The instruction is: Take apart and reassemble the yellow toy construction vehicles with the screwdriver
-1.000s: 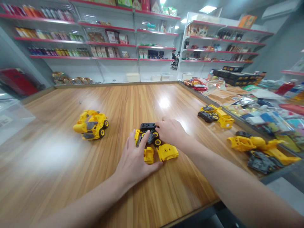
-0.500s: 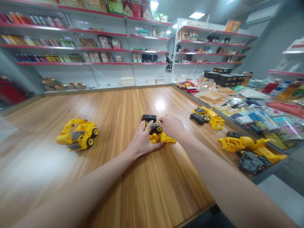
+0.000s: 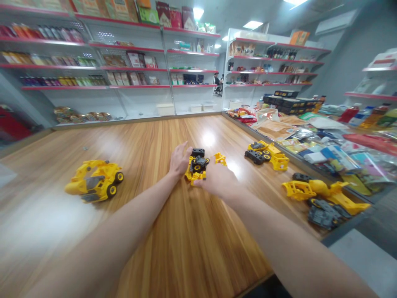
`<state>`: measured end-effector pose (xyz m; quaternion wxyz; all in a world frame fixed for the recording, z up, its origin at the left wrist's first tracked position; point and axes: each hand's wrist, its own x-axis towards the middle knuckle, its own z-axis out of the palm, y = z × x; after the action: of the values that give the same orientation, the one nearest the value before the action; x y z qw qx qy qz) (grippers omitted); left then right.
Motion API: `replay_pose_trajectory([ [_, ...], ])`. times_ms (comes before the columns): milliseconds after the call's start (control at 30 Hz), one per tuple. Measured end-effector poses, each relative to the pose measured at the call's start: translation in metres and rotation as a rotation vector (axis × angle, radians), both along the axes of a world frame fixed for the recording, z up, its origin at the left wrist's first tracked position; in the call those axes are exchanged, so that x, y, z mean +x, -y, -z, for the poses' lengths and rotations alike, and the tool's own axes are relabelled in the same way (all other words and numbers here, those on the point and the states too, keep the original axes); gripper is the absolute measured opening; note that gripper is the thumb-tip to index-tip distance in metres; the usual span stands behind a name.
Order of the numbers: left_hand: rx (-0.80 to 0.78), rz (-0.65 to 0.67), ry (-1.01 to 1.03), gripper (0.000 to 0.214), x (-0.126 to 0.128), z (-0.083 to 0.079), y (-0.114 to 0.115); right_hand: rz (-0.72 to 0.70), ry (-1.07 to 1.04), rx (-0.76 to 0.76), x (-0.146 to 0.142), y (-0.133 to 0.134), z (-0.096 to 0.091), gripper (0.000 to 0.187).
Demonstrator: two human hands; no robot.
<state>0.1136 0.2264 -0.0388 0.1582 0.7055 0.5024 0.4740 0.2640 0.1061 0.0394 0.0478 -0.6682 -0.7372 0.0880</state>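
Note:
A small heap of yellow and black toy vehicle parts (image 3: 196, 165) lies on the wooden table (image 3: 173, 231), with a black block (image 3: 197, 152) at its far side. My left hand (image 3: 178, 159) rests against the heap's left side, fingers stretched out and holding nothing. Just right of the heap, my right hand (image 3: 217, 180) shows its back to me. Its fingers are curled out of sight, and a yellow toy part (image 3: 220, 158) sticks out at the fingertips.
An assembled yellow toy truck (image 3: 94, 182) stands to the left. A partly built yellow and black toy (image 3: 265, 152) and a heap of parts (image 3: 324, 198) lie near the right edge. Packaged goods (image 3: 313, 136) cover the counter on the right. Stocked shelves (image 3: 130, 62) line the back, with a person (image 3: 217, 78) far off.
Both hands have pushed farther out over the table. My left hand came off the heap to its left side. My right hand has taken a yellow part away from the heap.

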Motion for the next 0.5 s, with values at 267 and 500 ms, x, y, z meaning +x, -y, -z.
replay_pose_trajectory([
  [267,-0.126,0.202,0.046,0.034,0.018,0.004,-0.032,0.106,-0.015,-0.104,-0.017,0.003,0.016,0.115],
  [500,-0.214,0.267,0.112,0.035,0.041,0.012,-0.047,0.172,-0.034,-0.142,0.000,-0.010,0.014,0.102],
])
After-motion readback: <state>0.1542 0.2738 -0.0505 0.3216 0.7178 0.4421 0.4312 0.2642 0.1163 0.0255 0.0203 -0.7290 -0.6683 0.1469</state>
